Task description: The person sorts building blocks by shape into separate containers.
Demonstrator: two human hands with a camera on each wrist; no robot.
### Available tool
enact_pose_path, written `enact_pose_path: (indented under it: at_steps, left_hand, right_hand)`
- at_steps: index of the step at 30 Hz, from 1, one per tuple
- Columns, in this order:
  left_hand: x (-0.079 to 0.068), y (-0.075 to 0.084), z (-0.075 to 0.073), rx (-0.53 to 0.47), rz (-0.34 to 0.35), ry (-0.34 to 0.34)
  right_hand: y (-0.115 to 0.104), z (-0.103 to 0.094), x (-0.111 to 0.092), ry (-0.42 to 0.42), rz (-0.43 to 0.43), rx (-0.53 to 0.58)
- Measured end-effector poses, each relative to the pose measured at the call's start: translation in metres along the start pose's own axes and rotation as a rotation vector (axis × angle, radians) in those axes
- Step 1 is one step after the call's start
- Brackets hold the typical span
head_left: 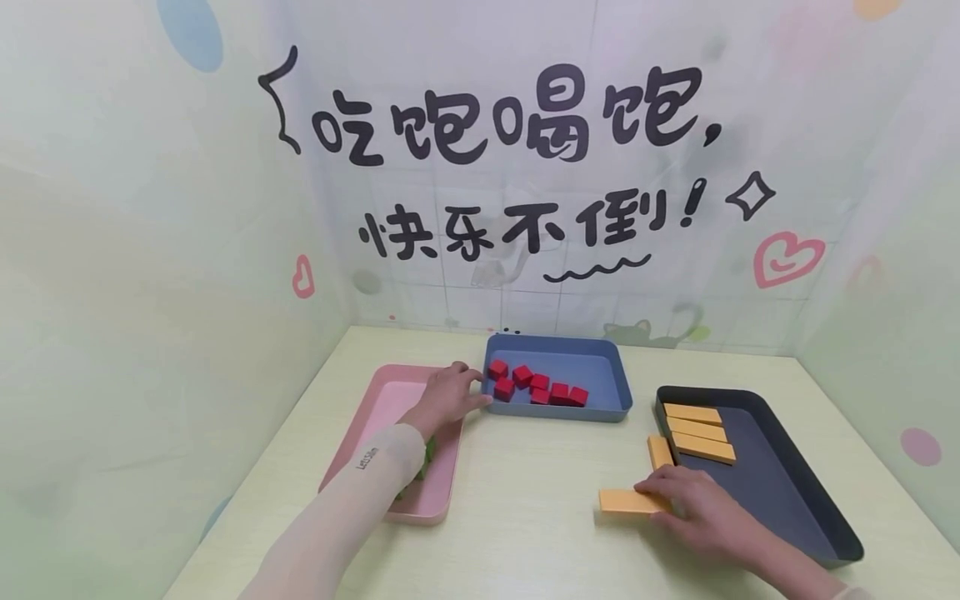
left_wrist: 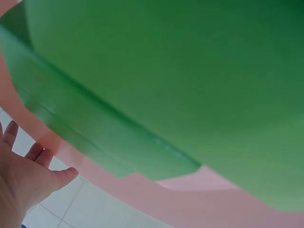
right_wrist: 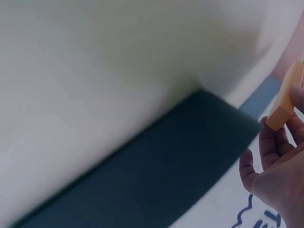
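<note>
My right hand (head_left: 701, 508) pinches a yellow-orange rectangular block (head_left: 626, 501), held lengthwise to the left; the same block (right_wrist: 284, 102) shows in the right wrist view. Another such block (head_left: 659, 451) is beside the left wall of the black tray (head_left: 798, 492), partly hidden by the hand. Three more blocks (head_left: 697, 429) lie inside that tray. My left hand (head_left: 447, 396) reaches over the pink tray (head_left: 378, 392), fingers extended at the blue tray's left rim; whether they touch is unclear. Green pieces (left_wrist: 142, 95) lie in the pink tray, mostly hidden by the left forearm.
The blue tray (head_left: 600, 379) stands at the back middle and holds several red cubes (head_left: 522, 377), mostly on its left side. A light wooden table (head_left: 525, 500) carries all three trays. Printed curtains (head_left: 480, 308) enclose the back and sides.
</note>
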State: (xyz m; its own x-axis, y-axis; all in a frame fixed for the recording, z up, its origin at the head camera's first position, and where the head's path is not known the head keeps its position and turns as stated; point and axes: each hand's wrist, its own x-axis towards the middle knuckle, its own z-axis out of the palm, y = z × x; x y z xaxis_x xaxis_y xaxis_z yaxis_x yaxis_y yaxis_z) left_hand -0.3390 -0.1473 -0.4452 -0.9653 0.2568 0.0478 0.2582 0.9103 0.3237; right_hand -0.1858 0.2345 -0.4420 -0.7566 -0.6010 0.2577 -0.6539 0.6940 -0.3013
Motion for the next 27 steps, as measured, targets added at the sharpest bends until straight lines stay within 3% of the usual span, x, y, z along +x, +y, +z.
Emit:
enact_pose_path:
  at_steps: [8,20,27]
  left_hand:
    - [0.003,-0.001,0.001,0.011,0.020,-0.001]
    - [0.000,-0.003,0.003,0.012,0.031,-0.002]
    - [-0.002,-0.004,0.002,-0.003,0.025,0.003]
  right_hand:
    - [0.026,-0.030,-0.006,0.202,-0.002,0.016]
    - [0.079,-0.061,-0.041,0.183,0.241,-0.099]
    - [0.099,-0.063,-0.054,0.184,0.270,-0.134]
